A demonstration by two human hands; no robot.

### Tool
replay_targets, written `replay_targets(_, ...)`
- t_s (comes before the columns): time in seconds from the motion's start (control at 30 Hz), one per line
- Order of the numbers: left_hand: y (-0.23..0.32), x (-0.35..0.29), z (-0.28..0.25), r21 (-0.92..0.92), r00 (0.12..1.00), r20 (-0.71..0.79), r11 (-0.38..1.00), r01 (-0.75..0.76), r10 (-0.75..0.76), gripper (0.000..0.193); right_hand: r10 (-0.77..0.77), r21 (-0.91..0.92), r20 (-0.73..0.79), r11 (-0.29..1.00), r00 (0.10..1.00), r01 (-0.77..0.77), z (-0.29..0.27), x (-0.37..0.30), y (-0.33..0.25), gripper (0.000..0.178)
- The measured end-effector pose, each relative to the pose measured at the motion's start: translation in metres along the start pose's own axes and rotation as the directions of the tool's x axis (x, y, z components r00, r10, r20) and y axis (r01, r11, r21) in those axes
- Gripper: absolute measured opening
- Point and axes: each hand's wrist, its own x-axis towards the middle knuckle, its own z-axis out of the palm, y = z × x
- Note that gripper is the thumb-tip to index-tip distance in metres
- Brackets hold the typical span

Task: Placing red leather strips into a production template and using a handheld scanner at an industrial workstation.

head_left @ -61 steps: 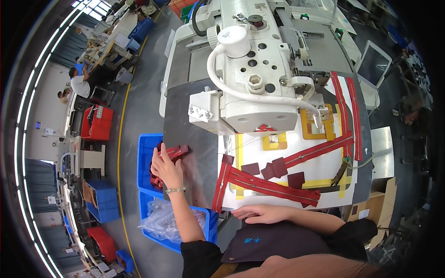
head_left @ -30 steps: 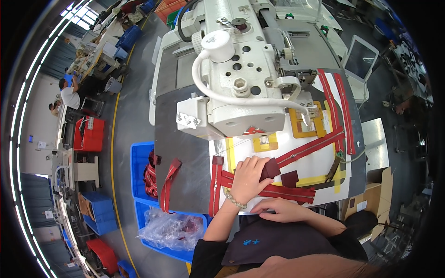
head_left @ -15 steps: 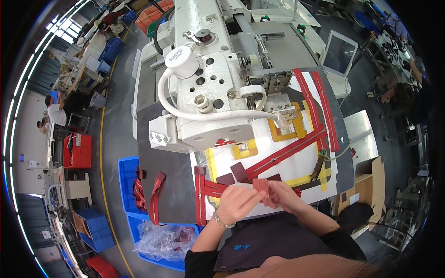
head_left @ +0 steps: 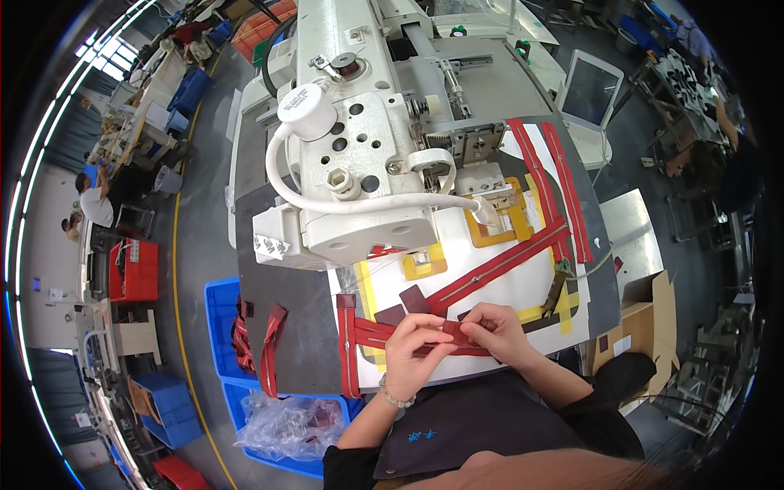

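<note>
Between my two hands, above the table's near edge, is a small dark red fabric tab (head_left: 452,328). My right hand (head_left: 501,335) pinches its right side between thumb and fingers. At its left edge, the thumb and fingertips of my left hand (head_left: 412,353) close on it. Beneath and behind the hands lie red zipper strips; a long zipper (head_left: 498,265) runs slantwise over the white template sheet (head_left: 457,237). Dark red square patches (head_left: 413,298) lie by its lower end. Another zipper (head_left: 349,347) hangs over the edge left of my hands.
A large white sewing machine (head_left: 359,155) stands over the table. Two more zippers (head_left: 563,188) lie at the right. Blue bins (head_left: 222,327) with red strips and clear plastic stand lower left. Small thread snips (head_left: 555,292) and an open cardboard box (head_left: 645,327) are to the right.
The tab, held upright with its paler face showing, is now lower and tilted, its darker face up. My right hand has risen slightly, and my left fingers have shifted to the tab's left edge.
</note>
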Motion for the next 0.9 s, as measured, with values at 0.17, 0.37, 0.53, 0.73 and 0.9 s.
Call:
replay_targets(0.17, -0.015, -0.005, 0.011, -0.445, 0.974, -0.052, 0.878, 0.177, -0.223, 0.011, -0.130, -0.092, -0.084, 0.988, 0.988, 0.122, 0.004, 0.002, 0.006, 0.008)
replay_targets(0.37, -0.022, 0.004, 0.017, -0.409, 0.975, -0.150, 0.908, 0.090, -0.164, 0.010, 0.033, 0.261, -0.092, 0.965, 0.995, -0.008, 0.008, 0.009, 0.002, 0.007)
replay_targets(0.53, -0.027, 0.008, 0.017, -0.313, 0.970, -0.207, 0.948, 0.060, -0.130, 0.011, 0.018, 0.159, -0.124, 0.987, 0.992, 0.002, 0.010, 0.012, 0.004, 0.012)
replay_targets(0.73, -0.023, 0.010, 0.020, -0.346, 0.948, -0.256, 0.934, 0.092, -0.188, 0.011, 0.010, 0.147, -0.167, 0.989, 0.986, 0.015, 0.012, 0.013, 0.004, 0.011)
replay_targets(0.9, -0.021, 0.012, 0.022, -0.305, 0.952, -0.274, 0.951, 0.047, -0.135, 0.012, 0.007, 0.122, -0.197, 0.992, 0.980, 0.017, 0.013, 0.012, 0.004, 0.010)
